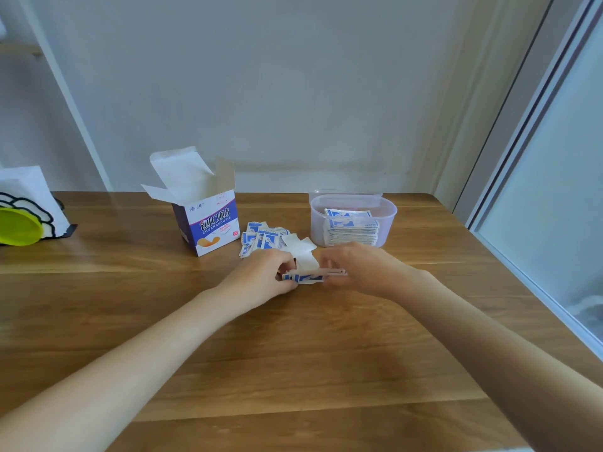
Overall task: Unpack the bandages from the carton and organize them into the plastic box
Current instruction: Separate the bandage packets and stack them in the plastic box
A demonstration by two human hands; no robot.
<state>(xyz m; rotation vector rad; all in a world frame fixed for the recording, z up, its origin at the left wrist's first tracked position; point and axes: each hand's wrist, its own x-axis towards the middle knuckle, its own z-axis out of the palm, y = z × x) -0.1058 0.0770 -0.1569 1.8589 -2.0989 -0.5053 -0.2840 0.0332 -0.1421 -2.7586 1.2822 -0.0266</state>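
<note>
A white and purple carton [208, 223] stands with its flaps up on the wooden table [293, 353]. Right of it lies a loose pile of blue-and-white bandages [261, 239] with a white paper strip [301, 247] on top. A clear plastic box [352, 220] at the back right holds a neat stack of bandages [350, 228]. In front of the pile, my left hand [264, 275] and my right hand [359, 267] both grip a small bundle of bandages [305, 277] held between them just above the table.
A napkin holder with white napkins [29, 197] and a yellow-green dish [19, 226] sits at the far left edge. A wall runs behind the table. A window frame [522, 158] borders the table's right side.
</note>
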